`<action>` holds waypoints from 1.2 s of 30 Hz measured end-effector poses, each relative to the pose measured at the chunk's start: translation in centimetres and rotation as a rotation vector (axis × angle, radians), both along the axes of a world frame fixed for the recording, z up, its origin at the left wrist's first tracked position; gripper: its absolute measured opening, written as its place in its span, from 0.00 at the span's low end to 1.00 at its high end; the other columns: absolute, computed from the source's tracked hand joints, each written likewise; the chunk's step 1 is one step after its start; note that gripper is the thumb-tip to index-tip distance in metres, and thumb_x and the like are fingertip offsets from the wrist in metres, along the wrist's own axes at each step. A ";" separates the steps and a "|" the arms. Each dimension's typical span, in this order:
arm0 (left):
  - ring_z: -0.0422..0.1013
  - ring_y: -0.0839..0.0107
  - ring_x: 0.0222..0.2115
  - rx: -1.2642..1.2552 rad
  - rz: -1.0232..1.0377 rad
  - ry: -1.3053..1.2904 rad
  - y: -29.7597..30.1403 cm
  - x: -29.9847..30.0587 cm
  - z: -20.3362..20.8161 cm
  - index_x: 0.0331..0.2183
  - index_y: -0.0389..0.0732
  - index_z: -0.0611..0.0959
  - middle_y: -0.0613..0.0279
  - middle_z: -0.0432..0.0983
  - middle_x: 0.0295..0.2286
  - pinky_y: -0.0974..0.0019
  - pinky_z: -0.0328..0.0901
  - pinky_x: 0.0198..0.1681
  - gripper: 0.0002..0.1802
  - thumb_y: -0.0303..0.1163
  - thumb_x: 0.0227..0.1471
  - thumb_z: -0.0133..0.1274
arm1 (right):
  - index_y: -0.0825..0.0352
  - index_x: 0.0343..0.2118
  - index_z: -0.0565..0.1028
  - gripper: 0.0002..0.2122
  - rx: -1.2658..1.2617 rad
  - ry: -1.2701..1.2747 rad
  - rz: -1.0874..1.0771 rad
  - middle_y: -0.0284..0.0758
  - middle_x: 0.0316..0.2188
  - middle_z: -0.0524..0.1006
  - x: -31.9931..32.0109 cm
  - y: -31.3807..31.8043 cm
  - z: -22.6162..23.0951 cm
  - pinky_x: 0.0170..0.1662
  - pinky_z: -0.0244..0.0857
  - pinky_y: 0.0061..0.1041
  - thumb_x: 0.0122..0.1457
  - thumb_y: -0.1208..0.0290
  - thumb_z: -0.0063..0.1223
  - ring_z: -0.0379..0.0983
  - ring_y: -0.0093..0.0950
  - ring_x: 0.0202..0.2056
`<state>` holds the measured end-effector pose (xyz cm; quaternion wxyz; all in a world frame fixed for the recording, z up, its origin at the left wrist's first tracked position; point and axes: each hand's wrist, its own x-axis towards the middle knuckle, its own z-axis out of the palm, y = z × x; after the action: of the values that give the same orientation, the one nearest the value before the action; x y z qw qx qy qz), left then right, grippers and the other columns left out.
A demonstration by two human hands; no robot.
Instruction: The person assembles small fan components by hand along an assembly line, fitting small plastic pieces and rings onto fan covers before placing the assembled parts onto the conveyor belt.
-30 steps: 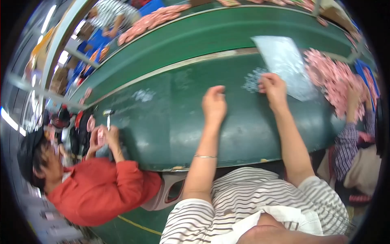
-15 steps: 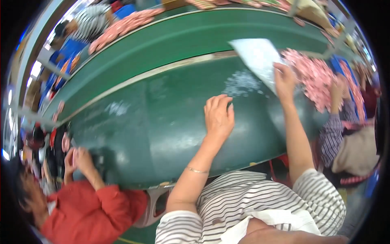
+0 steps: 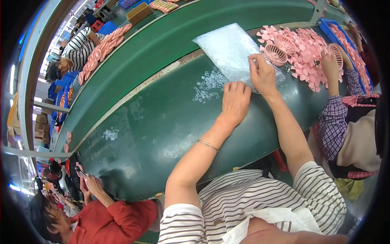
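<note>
Working bare-handed over a smooth, dark green worktop (image 3: 162,136), you bring both hands to a flat, clear plastic bag filled with whitish pieces (image 3: 227,44), which lies just beyond your left hand (image 3: 236,99) and under and to the left of your right hand (image 3: 263,77). Your right thumb and forefinger stand apart above the film; your left fingers curl down at the bag's near edge, though whether they grip it cannot be told. Just left of that left hand spreads a loose scatter of small, clear plastic rings (image 3: 211,81), close against the bag. Film this thin will probably slip, so a broad, light pinch should serve you better than a tug, which could drag the rings about. Your left palm would do well to stay low, steadying the near edge, clear of the scatter. Mind, too, the heap of pink plastic blade-shaped parts (image 3: 304,57) beyond and to the right of your right hand; a wide elbow-led sweep might mix the two.
</note>
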<state>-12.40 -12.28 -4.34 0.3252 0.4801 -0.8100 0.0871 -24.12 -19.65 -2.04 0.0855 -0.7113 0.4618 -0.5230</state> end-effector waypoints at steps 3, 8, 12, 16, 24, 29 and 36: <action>0.65 0.59 0.35 0.040 0.183 -0.122 -0.5 2.2 -0.2 0.26 0.40 0.75 0.58 0.68 0.28 0.56 0.55 0.40 0.05 0.28 0.42 0.51 | 0.65 0.32 0.71 0.04 -0.036 -0.140 -0.025 0.36 0.11 0.66 -0.6 -0.8 1.2 0.18 0.57 0.28 0.52 0.77 0.50 0.66 0.29 0.13; 0.63 0.60 0.38 -0.052 0.255 0.009 -0.8 3.1 0.6 0.29 0.42 0.74 0.60 0.68 0.32 0.57 0.52 0.44 0.09 0.28 0.40 0.55 | 0.67 0.33 0.71 0.05 -0.065 -0.325 -0.007 0.32 0.10 0.64 -1.2 -1.0 1.6 0.18 0.55 0.22 0.52 0.79 0.50 0.60 0.19 0.12; 0.63 0.60 0.39 -0.058 0.351 -0.007 -3.7 1.4 1.1 0.31 0.40 0.73 0.57 0.67 0.33 0.56 0.52 0.45 0.15 0.31 0.36 0.56 | 0.68 0.32 0.71 0.04 -0.037 -0.350 0.037 0.32 0.11 0.64 -0.5 -0.3 1.6 0.18 0.56 0.22 0.52 0.79 0.50 0.61 0.19 0.13; 0.65 0.59 0.37 -0.002 0.443 -0.060 -5.6 1.3 -0.1 0.30 0.40 0.74 0.56 0.69 0.31 0.55 0.54 0.44 0.15 0.33 0.35 0.54 | 0.67 0.33 0.71 0.05 -0.005 -0.350 0.071 0.34 0.11 0.66 -0.3 0.1 1.0 0.18 0.56 0.22 0.53 0.80 0.49 0.62 0.20 0.13; 0.67 0.59 0.32 -0.019 0.603 -0.280 -5.0 5.3 -0.1 0.25 0.43 0.75 0.58 0.70 0.27 0.55 0.57 0.36 0.10 0.39 0.44 0.51 | 0.67 0.34 0.72 0.05 0.029 -0.375 0.237 0.34 0.17 0.70 0.9 1.5 0.1 0.22 0.59 0.20 0.55 0.78 0.48 0.65 0.19 0.17; 0.68 0.59 0.31 0.005 0.630 -0.218 -4.1 9.2 0.4 0.25 0.43 0.76 0.61 0.71 0.25 0.54 0.58 0.37 0.08 0.37 0.46 0.53 | 0.67 0.34 0.71 0.05 -0.013 -0.333 0.337 0.41 0.21 0.72 2.5 2.4 -0.5 0.23 0.63 0.28 0.54 0.78 0.47 0.71 0.34 0.20; 0.66 0.58 0.40 -0.012 0.629 -0.023 -3.7 8.0 2.1 0.38 0.42 0.77 0.57 0.73 0.36 0.53 0.56 0.44 0.13 0.26 0.47 0.46 | 0.66 0.30 0.70 0.04 -0.307 -0.293 0.185 0.39 0.23 0.74 0.8 1.3 0.4 0.25 0.65 0.29 0.52 0.74 0.49 0.72 0.38 0.25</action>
<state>-4.40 -15.99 -2.28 0.2761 0.7041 -0.6250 0.1934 -23.36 -18.34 -1.68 0.0901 -0.6719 0.2922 -0.6746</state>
